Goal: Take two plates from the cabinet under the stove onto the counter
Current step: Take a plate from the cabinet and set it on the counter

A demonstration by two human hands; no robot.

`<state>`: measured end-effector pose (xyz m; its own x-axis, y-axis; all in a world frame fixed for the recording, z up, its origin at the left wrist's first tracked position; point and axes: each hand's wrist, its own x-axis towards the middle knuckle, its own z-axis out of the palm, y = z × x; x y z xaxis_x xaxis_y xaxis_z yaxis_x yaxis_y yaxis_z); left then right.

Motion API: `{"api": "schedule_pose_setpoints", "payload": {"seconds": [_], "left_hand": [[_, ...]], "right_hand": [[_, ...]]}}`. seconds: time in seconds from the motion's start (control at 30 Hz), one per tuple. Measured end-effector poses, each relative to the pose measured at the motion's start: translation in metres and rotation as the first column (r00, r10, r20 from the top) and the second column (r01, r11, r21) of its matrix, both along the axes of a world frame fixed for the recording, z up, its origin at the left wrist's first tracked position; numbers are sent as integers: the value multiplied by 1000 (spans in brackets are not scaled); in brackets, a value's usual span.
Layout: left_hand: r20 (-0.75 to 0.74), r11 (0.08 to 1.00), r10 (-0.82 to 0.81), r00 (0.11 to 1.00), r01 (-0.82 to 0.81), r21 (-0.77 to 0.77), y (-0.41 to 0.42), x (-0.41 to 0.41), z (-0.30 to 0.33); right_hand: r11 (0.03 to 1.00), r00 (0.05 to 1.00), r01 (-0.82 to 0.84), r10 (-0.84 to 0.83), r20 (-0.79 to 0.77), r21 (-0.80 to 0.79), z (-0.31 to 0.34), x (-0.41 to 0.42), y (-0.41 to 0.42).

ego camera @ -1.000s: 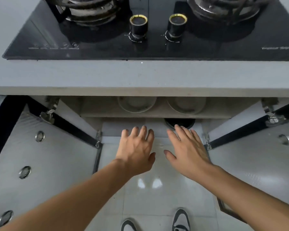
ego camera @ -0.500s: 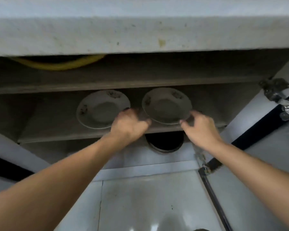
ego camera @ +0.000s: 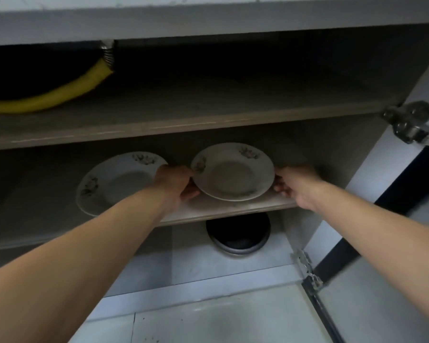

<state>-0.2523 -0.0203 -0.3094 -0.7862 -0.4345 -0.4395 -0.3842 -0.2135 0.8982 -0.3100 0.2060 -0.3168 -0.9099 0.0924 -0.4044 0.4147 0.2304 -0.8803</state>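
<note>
Both hands inside open cabinet, lower grey shelf point(ego camera: 233, 211). Right-hand round white floral-rimmed ceramic plate point(ego camera: 233, 172) held at opposite edges: left hand point(ego camera: 177, 183) grip closed on its left rim, right hand point(ego camera: 295, 184) grip closed on its right rim. Plate looks tilted, front edge near shelf. Second matching white floral plate point(ego camera: 114, 179) lies just beside it on the same shelf, partly behind left forearm. Yellow hose point(ego camera: 60, 95) on upper shelf.

Both forearms are bare to the frame's edge, with no sleeve showing. The left hand point(ego camera: 176, 184) and right hand point(ego camera: 295, 188) are bare too: no gloves, rings or watch visible.
</note>
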Motion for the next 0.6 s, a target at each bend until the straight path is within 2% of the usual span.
{"api": "schedule_pose_setpoints", "payload": {"seconds": [0.23,0.37,0.6], "left_hand": [[14,998,0,1000,-1,60,0,-1,6],[17,998,45,999,-46,38,1,-2,4],[18,998,31,999,-32,47,3,13,9]], "right_hand": [[1000,999,-10,10,-31,10,5,-3,1],[999,998,-15,16,-53,30,6,0,4],[999,996,36,-34,-79,25,13,19,14]]}}
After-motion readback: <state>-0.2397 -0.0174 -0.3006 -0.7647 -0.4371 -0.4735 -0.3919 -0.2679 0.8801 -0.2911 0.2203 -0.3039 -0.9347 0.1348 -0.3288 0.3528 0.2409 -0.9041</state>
